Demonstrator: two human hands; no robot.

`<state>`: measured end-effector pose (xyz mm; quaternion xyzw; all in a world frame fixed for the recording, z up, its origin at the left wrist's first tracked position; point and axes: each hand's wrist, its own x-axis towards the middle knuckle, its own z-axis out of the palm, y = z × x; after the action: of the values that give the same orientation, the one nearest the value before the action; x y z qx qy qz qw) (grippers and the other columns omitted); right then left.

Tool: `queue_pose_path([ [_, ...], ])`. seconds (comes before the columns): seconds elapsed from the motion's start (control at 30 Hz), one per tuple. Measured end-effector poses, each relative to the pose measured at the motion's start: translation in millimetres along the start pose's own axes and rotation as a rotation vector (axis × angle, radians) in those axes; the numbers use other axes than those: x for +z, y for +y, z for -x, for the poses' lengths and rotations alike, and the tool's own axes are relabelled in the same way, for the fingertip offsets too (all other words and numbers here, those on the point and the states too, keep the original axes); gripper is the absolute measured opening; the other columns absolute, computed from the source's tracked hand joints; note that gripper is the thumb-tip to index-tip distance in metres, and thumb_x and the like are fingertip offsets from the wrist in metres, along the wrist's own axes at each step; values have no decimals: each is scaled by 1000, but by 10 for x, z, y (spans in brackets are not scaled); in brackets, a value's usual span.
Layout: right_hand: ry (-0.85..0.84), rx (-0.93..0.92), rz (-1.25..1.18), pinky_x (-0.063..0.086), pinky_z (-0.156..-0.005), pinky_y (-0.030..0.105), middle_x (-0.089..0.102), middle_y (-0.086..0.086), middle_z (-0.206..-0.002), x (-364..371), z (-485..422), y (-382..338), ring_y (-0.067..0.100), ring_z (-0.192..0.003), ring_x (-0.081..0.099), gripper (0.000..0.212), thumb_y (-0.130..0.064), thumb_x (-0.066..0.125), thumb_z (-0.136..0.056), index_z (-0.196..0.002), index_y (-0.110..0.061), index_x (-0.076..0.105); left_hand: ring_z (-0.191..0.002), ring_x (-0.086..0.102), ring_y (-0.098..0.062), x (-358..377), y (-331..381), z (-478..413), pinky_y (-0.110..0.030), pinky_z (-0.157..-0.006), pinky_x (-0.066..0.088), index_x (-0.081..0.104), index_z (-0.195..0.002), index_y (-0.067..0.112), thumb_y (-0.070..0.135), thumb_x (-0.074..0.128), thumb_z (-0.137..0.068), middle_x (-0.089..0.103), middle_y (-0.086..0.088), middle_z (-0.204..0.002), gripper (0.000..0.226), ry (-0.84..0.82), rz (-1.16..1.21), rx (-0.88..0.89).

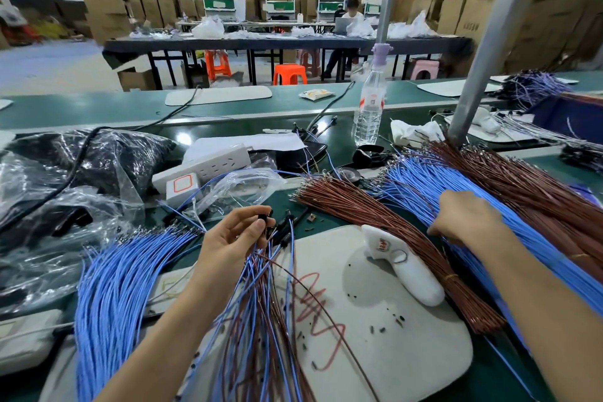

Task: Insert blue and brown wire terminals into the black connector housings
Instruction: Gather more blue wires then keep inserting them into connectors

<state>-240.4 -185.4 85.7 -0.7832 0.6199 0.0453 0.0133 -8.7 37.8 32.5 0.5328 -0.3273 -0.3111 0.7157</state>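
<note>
fetching the next wire seems to be the step in hand. nearest, assembled leads point(261, 320) hang below the left hand point(228, 238), whose thumb and fingertips pinch a black connector housing point(267, 221). further out, the right hand point(463, 217) curls down onto the blue wire bundle point(424, 192). its fingertips are hidden, so i cannot tell if it grips. next it must single out one terminal and line it up with the housing. brown wires point(509, 179) lie just beyond.

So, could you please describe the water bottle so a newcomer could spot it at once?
Find the slanted grey post on the right of the green bench. Left of its foot a bottle stands upright. It is the only tall clear thing there, with a lilac cap and a red-and-white label.
</note>
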Motion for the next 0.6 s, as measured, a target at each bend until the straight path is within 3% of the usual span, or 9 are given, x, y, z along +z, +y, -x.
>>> queue_pose_path([
  [0.13, 21, -11, 115, 41, -66, 31, 42, 5, -72, 54, 31, -53, 27, -80, 50, 26, -11, 56, -86, -70, -14, 36, -69, 57, -14, 10, -5, 5, -22, -72, 53, 75, -90, 25, 9, 59, -85, 72, -5, -88, 23, 3, 7, -6],
  [0.3, 53, -87, -42, 40, -62, 29, 49, 6, -70, 8, -28, -130, 25, -67, 52, 32, -22, 63, -89, -67, -12, 42, -69, 59, -12, 12, 16, 13, -20, -70, 53, 75, -89, 24, 16, 61, -77, 72, -6, -88, 20, 1, 29, -13],
  [0.37, 148, -123, -177, 43, -62, 29, 60, 12, -73, -66, -76, -204, 27, -69, 58, 28, -18, 58, -92, -68, -7, 49, -69, 60, -11, 12, 10, 12, -20, -70, 53, 75, -89, 24, 17, 62, -76, 72, -5, -88, 20, 2, 28, -22],
  [0.53, 633, -293, -585, 44, -66, 37, 66, 26, -93, -489, -153, -495, 33, -79, 60, 21, -14, 50, -97, -102, 3, 60, -67, 60, -11, 11, -11, 8, -18, -67, 53, 75, -88, 25, 13, 61, -80, 72, -4, -87, 20, 28, 15, -14],
  [0.6, 675, -360, -824, 49, -70, 40, 66, 24, -96, -688, -132, -620, 35, -81, 64, 19, -15, 50, -98, -102, 1, 59, -67, 61, -12, 24, -10, -2, -18, -69, 53, 75, -91, 22, 11, 61, -80, 72, -5, -86, 20, 54, 48, 0],
])
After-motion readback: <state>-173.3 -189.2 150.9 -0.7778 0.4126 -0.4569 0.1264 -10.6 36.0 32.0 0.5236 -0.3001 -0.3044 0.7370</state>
